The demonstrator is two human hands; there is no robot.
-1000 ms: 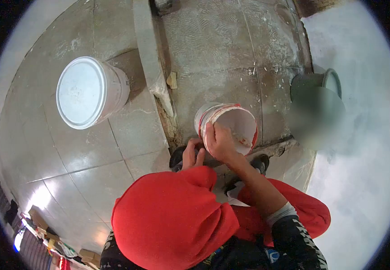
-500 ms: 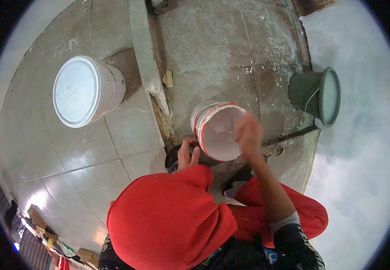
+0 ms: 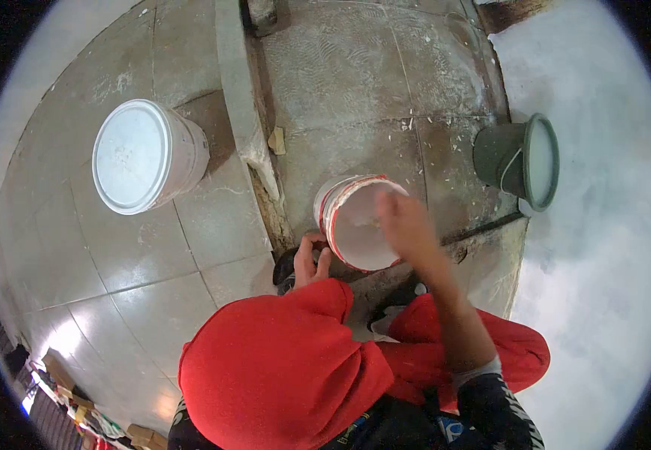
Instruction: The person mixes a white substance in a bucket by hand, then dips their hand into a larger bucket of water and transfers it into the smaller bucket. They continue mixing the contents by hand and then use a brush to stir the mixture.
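Note:
A white bucket with a red-edged rim (image 3: 325, 206) stands tilted before my knees, with pale material inside. My left hand (image 3: 311, 259) touches the bucket's lower left side, its thumb and fingers apart. Over the right part of the opening is my right hand (image 3: 406, 225), closed and blurred by motion. What it holds, if anything, is hidden.
A larger white bucket with a lid (image 3: 132, 157) stands on the tiles at the left. A dark green bucket (image 3: 502, 157) of pale liquid is at the right. A raised ledge (image 3: 240, 90) runs beyond my left hand, with a small tan chunk (image 3: 276, 141) beside it.
My right hand has moved a little left over the bucket's opening, still closed. My left hand stays against its side. The whole view has shifted slightly.

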